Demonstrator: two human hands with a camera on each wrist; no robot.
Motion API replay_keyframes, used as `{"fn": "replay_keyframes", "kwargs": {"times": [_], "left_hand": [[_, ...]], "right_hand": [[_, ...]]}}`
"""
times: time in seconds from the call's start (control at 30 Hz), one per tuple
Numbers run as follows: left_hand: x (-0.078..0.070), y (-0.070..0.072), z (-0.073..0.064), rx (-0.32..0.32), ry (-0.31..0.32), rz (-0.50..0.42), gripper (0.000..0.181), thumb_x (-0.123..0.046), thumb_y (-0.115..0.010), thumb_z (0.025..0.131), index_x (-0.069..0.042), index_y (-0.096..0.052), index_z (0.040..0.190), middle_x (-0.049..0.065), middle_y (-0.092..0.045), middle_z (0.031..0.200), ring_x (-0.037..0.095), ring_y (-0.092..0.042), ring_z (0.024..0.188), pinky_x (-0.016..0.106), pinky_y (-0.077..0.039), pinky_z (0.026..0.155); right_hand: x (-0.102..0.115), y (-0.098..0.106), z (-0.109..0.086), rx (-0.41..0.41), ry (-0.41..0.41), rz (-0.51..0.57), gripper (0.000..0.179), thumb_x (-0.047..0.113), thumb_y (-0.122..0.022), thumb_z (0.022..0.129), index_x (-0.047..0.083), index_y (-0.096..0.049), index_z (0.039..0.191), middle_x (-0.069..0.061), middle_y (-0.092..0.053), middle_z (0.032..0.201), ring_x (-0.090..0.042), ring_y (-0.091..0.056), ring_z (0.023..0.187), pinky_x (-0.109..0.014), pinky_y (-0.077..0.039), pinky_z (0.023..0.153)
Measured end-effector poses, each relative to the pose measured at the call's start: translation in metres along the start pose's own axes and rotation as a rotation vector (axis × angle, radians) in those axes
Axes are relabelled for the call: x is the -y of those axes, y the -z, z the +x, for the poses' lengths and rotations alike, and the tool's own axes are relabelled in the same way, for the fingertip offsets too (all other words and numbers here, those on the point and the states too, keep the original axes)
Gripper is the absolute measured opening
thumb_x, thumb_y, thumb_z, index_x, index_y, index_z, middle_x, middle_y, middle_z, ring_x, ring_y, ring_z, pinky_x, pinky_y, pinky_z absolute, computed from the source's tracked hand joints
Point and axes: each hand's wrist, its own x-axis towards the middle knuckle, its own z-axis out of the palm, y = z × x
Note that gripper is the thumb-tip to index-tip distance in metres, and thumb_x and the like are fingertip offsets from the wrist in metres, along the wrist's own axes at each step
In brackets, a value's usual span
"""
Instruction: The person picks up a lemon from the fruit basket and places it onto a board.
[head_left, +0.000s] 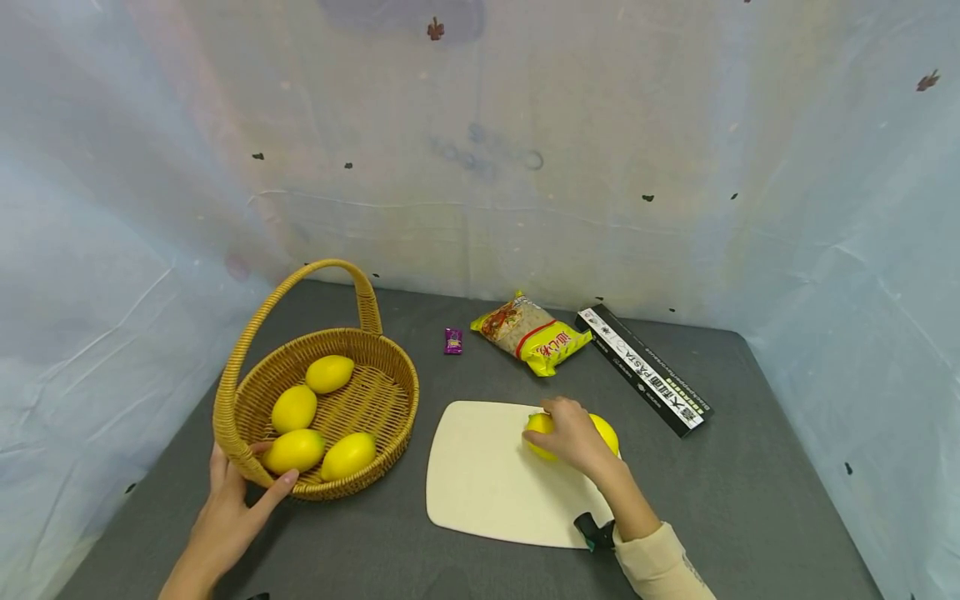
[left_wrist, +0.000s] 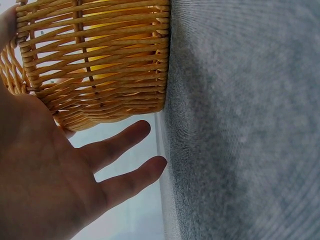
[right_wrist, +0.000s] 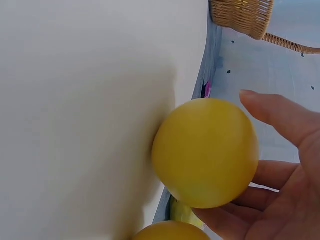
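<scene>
A wicker basket (head_left: 399, 417) with a tall arched handle stands at the left, several yellow lemons (head_left: 330, 374) inside. My left hand (head_left: 231, 521) grips its near rim beside the handle's foot, thumb over the edge. Two fingers of that hand stretch out free below the wicker in the left wrist view. Over the cream cutting board (head_left: 487, 483), my right hand (head_left: 576, 437) holds a lemon (right_wrist: 205, 152) at the board's far right part. Its fingers curl behind the lemon, and the thumb lies at the upper side. Another lemon (head_left: 606, 433) sits just right of this hand.
Behind the board lie a yellow-ended bag of pasta (head_left: 528, 333) and a small purple packet (head_left: 453, 341). A long black pasta box (head_left: 645, 369) slants at the right. A black object (head_left: 592, 531) shows by the right wrist. Pale sheeting (head_left: 480, 225) encloses the grey table.
</scene>
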Motion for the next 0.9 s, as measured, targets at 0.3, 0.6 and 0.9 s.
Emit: {"fn": "replay_keyframes", "kwargs": {"times": [0.3,0.6,0.9], "left_hand": [[0.002,-0.001,-0.001,-0.009,-0.004,-0.005,0.064,-0.040,-0.062,0.099,-0.005,-0.032,0.145,0.020,0.013,0.159,0.055,-0.035,0.123,0.071,-0.040,0.075],[0.003,0.000,-0.001,-0.011,-0.006,-0.012,0.064,-0.040,-0.062,0.099,-0.005,-0.033,0.144,0.019,0.012,0.159,0.055,-0.033,0.125,0.072,-0.039,0.078],[0.001,0.001,0.000,0.013,-0.007,-0.007,0.065,-0.043,-0.059,0.100,-0.006,-0.031,0.146,0.014,0.020,0.161,0.059,-0.037,0.121,0.071,-0.041,0.071]], "right_hand": [[0.001,0.003,-0.001,-0.033,0.016,0.025,0.042,0.019,-0.079,0.086,-0.008,-0.068,0.117,-0.011,-0.067,0.093,-0.022,-0.056,0.080,-0.038,-0.047,0.070],[0.002,0.008,0.000,-0.072,0.019,0.069,0.049,0.019,-0.076,0.089,-0.010,-0.062,0.126,-0.024,-0.066,0.117,-0.040,-0.062,0.109,-0.052,-0.051,0.092],[0.008,0.013,0.005,-0.108,0.084,0.088,0.047,0.020,-0.076,0.090,-0.003,-0.063,0.128,-0.020,-0.064,0.126,-0.036,-0.060,0.117,-0.051,-0.048,0.097]]}}
